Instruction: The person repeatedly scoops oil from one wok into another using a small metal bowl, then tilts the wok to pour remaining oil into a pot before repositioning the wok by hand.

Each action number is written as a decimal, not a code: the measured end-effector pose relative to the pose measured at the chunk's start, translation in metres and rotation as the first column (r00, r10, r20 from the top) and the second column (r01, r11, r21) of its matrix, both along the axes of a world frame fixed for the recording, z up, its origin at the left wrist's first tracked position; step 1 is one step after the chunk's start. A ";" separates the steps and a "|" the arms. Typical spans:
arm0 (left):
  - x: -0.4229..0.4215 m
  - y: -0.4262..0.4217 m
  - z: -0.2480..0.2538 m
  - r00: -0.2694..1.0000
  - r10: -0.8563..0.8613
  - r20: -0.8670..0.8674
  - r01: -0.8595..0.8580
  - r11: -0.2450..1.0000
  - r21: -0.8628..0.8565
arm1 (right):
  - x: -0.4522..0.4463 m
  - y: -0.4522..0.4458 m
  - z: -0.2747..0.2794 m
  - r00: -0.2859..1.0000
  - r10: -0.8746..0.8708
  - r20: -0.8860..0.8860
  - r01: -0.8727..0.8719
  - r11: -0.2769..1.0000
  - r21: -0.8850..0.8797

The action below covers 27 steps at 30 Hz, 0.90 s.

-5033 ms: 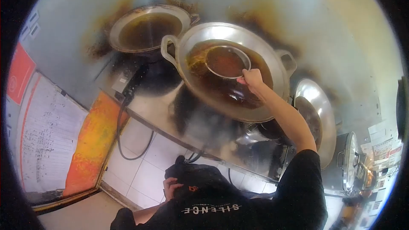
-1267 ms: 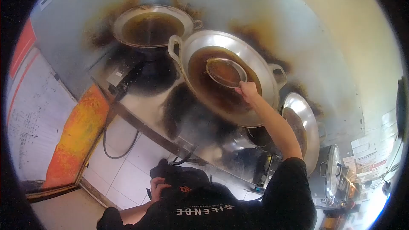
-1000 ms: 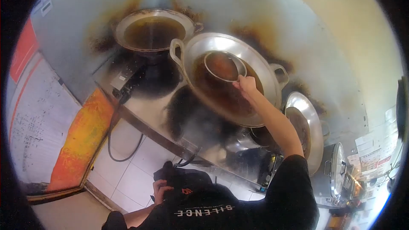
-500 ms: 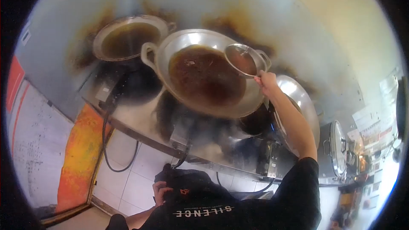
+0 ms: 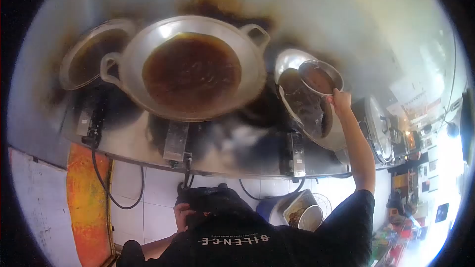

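Note:
My right hand (image 5: 340,101) is closed on the rim or handle of a round metal strainer (image 5: 320,78), held over the right wok (image 5: 335,138). Inside the strainer the surface looks reddish brown; whether that is liquid or mesh is unclear. Dark liquid lies in the right wok. In the large middle wok (image 5: 252,76) there is brown liquid (image 5: 193,71) with a rippled surface. Low in the view, my left hand (image 5: 182,216) has its fingers curled against black cloth (image 5: 213,200) in front of my body.
A third wok (image 5: 69,79) stands at the left. Burner boxes (image 5: 176,141) and hoses (image 5: 118,203) line the counter's front edge. A lidded pot (image 5: 378,128) stands at the right. Below the counter is a container (image 5: 297,206) with a round vessel in it.
My right hand has carried the strainer from the middle wok rightward to the right wok. The view has swung right, bringing the floor container into sight. My left hand stays at the black cloth.

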State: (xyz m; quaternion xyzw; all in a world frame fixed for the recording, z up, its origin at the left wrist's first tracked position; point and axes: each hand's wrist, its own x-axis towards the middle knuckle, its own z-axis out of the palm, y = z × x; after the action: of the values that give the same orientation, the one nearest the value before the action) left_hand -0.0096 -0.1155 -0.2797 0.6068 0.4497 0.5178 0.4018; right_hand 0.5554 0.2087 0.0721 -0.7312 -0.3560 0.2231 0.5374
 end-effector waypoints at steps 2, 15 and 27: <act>0.005 0.001 -0.012 0.999 -0.036 0.016 0.036 0.999 0.001 | 0.032 -0.012 -0.004 0.982 -0.069 0.177 0.080 0.995 -0.058; 0.040 0.025 0.017 0.993 -0.106 0.053 0.112 0.987 -0.112 | 0.175 -0.063 0.031 0.672 -0.167 0.721 0.284 0.958 -0.043; 0.038 0.031 -0.018 0.984 -0.173 0.044 0.172 0.985 0.020 | 0.144 -0.067 0.108 0.137 -0.148 0.979 0.137 0.982 0.129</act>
State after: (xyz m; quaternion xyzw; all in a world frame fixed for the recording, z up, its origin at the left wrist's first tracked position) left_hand 0.0285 -0.0845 -0.2978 0.6347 0.3820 0.4985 0.4502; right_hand 0.6995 0.1421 0.1804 -0.7278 -0.5495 -0.3595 0.1979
